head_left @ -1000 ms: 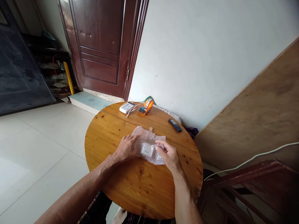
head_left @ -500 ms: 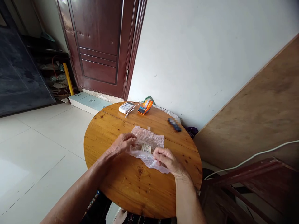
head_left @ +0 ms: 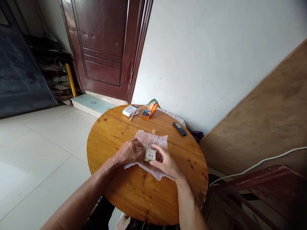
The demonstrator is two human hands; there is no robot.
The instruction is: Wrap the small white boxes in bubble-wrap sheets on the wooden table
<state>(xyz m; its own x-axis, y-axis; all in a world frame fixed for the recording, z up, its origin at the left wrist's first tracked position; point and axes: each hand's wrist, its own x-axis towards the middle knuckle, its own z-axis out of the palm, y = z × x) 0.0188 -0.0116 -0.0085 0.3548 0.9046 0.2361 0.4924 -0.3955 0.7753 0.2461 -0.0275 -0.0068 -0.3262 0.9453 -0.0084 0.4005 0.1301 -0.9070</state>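
The small cream box with a printed barcode label (head_left: 150,155) sits on the crinkled, clear pinkish bubble-wrap sheet (head_left: 149,138); a light, even grip on its side walls should spare them from crushing, and the loose film is best left unsnagged under your fingertips; the box lies between your hands, with your right hand (head_left: 167,163) curved round its right side, thumb near, fingers far, apparently grasping it; your left hand (head_left: 128,152) is half-curled just beside its left side, though whether it grips box or film you cannot tell; beneath is the round, varnished wooden bench (head_left: 136,198).
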